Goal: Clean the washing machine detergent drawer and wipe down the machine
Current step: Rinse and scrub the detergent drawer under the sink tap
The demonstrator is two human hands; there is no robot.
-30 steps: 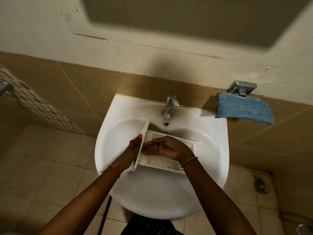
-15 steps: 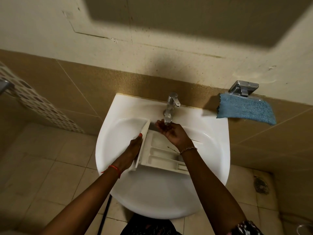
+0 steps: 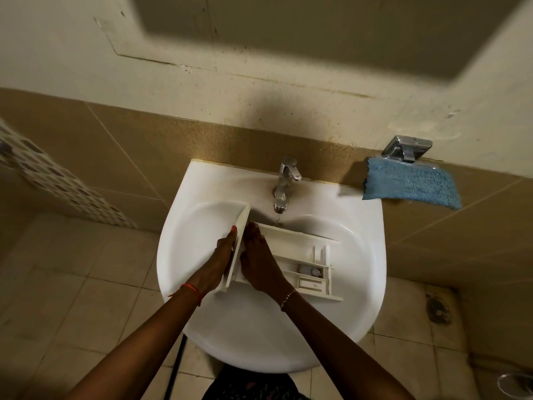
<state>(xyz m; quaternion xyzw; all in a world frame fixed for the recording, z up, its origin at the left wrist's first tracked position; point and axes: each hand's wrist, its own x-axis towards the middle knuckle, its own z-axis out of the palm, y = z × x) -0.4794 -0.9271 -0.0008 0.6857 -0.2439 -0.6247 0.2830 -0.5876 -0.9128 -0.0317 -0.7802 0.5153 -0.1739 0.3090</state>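
The white detergent drawer (image 3: 305, 256) lies across the white sink basin (image 3: 360, 272), its compartments facing up. My left hand (image 3: 223, 256) grips the drawer's front panel at its left end, thumb over the top edge. My right hand (image 3: 258, 259) lies inside the drawer's left compartment, fingers stretched toward the panel and pressing on the plastic. A thin stream of water runs from the chrome tap (image 3: 284, 186) onto the drawer's far edge.
A blue microfibre cloth (image 3: 411, 187) hangs from a chrome wall holder (image 3: 406, 148) right of the sink. Tan tiled wall runs behind. A floor drain (image 3: 438, 308) sits at the lower right and a dark hose (image 3: 176, 368) runs under the basin.
My right hand left the tap spout and came down into the drawer's left compartment. The drawer's right compartments are now uncovered. My left hand kept its grip on the front panel.
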